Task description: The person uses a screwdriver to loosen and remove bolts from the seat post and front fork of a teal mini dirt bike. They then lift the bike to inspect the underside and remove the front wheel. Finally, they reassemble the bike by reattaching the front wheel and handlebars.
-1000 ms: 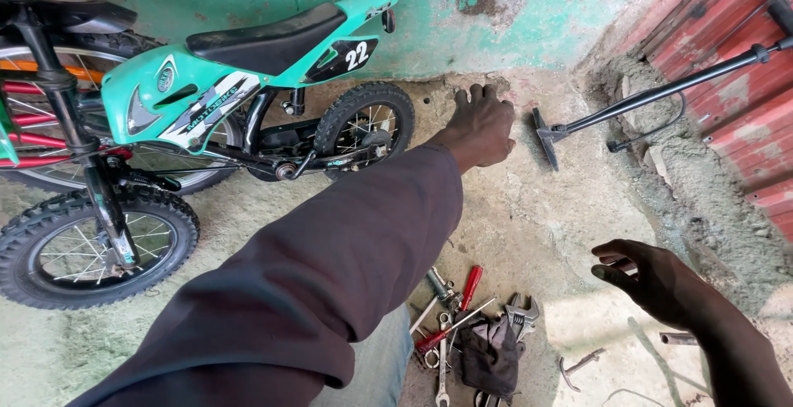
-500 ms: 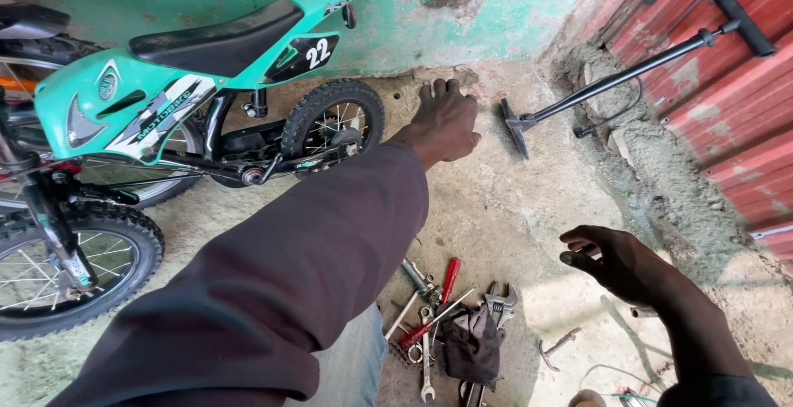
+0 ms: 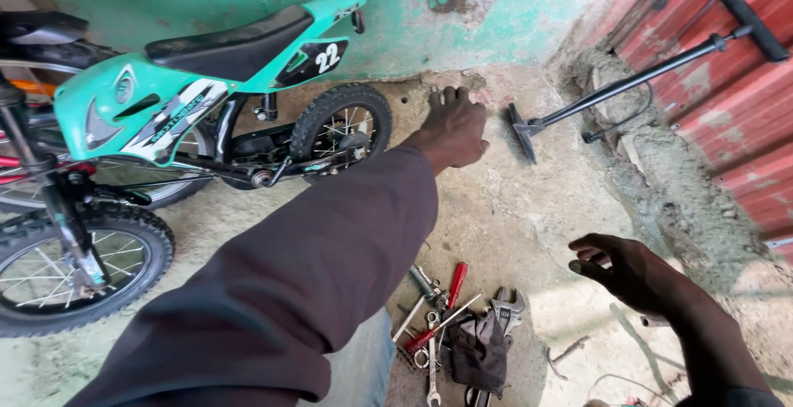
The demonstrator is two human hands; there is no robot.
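Two bare hands are reaching out over a rough, cracked concrete floor (image 3: 512,209) that is meeting a peeling green wall (image 3: 462,11) and, at the right, red corrugated metal sheeting (image 3: 727,110). The left hand (image 3: 453,126) is stretching forward with fingers spread and loose, grasping nothing, hovering between the rear wheel (image 3: 343,130) of a small teal children's bike (image 3: 190,110) and the foot of a black floor pump (image 3: 636,81). The right hand (image 3: 628,271) is hanging lower, fingers curled but released, empty. The pump is leaning against the sheeting, its long axis running from its base near the left hand up and right to the handle. The bike's front wheel (image 3: 70,267) is getting cut off at the left edge. A heap of screwdrivers and spanners (image 3: 450,324) is lying partly under a dark rag, so single tools are proving hard to tell apart.
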